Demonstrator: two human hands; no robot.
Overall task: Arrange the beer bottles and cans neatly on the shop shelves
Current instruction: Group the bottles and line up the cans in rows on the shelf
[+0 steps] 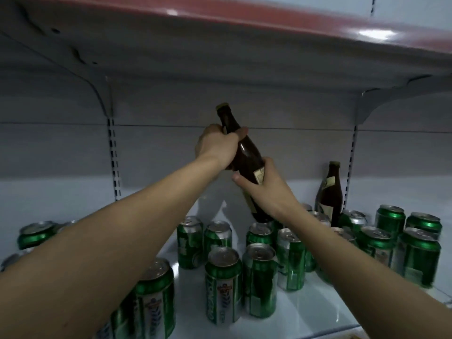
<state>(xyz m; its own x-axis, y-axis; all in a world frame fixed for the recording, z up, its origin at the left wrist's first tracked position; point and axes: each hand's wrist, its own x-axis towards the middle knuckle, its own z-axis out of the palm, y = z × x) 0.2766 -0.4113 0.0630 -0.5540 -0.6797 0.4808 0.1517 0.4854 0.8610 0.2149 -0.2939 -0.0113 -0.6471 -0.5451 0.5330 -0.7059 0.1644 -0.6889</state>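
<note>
A brown beer bottle with a gold cap hangs tilted in the air above the shelf, cap towards the upper left. My left hand grips its neck and shoulder. My right hand grips its lower body over the label. A second brown bottle stands upright at the back right of the white shelf. Several green beer cans stand scattered across the shelf below my arms.
The shelf above has a red front edge and overhangs close over the bottle. Slotted uprights run down the back wall at left and right. One can lies on its side at the far left.
</note>
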